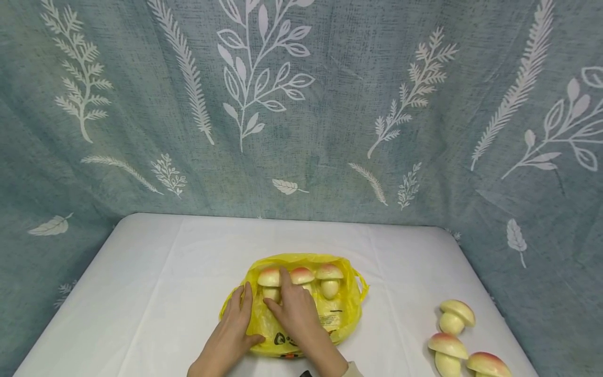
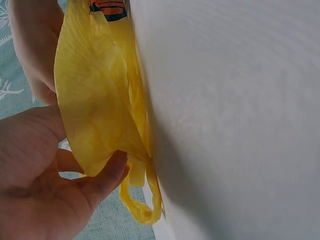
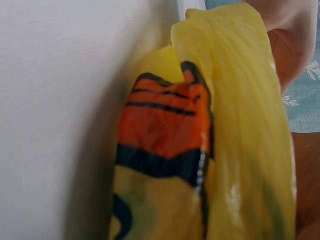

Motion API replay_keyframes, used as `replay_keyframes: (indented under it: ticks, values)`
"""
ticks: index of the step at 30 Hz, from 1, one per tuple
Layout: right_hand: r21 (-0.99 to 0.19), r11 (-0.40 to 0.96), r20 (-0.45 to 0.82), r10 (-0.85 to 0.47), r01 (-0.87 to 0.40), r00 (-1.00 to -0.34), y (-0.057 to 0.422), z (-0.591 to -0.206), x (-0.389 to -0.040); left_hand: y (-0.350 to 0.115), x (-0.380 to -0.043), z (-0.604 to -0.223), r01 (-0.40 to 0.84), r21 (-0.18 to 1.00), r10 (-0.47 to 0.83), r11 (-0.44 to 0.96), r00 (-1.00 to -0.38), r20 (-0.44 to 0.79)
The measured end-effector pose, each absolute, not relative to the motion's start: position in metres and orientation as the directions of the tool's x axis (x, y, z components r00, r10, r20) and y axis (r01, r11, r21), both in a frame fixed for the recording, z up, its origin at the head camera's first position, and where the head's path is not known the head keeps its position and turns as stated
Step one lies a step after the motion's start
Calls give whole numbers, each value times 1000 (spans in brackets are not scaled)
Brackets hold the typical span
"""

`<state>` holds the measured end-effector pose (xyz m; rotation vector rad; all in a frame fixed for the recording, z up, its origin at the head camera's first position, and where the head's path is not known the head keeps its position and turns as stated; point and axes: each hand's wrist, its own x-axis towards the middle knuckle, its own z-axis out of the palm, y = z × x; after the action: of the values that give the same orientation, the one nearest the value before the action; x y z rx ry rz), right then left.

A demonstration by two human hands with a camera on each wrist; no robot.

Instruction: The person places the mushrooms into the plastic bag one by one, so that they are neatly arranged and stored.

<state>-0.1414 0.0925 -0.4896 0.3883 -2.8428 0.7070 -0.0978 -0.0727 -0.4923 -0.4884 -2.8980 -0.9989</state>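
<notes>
1. Mushrooms with red-blushed caps and pale yellow stems, I count six: three in a row inside the open yellow plastic bag (image 1: pixel 349 325), namely a left mushroom (image 1: pixel 269 276), a middle mushroom (image 1: pixel 302 274) and a right mushroom (image 1: pixel 330 280).
2. On my head view the person's right hand (image 1: pixel 299 309) reaches into the bag, index finger and thumb spread apart and touching the left mushroom; whether they pinch it I cannot tell.
3. The left hand (image 1: pixel 231 324) holds the bag's left edge, its fingers curled about the plastic in my left wrist view.
4. I see three loose mushrooms (image 1: pixel 448 343) close together at the right of the white-covered desk (image 1: pixel 118 319), well apart from the bag; the nearest one is cut off by my frame.
5. My right wrist view shows the bag's orange-and-black print (image 3: pixel 160 125), but neither the right hand's fingertips nor any mushroom.
6. Behind the desk hangs a leaf-patterned teal curtain (image 1: pixel 339 173).
</notes>
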Motion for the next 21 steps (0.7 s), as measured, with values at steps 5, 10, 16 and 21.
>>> replay_keyframes:
  ticks: [5, 10, 16, 21]
  values:
    - [-445, 851, 224, -196, -279, -955, 95, -488, -140, -73, -98, -492, 300, 597, 282, 744, -951, 126]
    - [-464, 844, 214, -189, -269, -959, 99, -485, -137, -72, -97, -491, 295, 601, 285, 743, -952, 115]
    - [-474, 838, 209, -193, -272, -959, 105, -480, -133, -73, -97, -492, 294, 597, 284, 747, -952, 114]
    - [-482, 836, 210, -180, -262, -961, 112, -473, -128, -73, -97, -491, 294, 604, 285, 741, -952, 113]
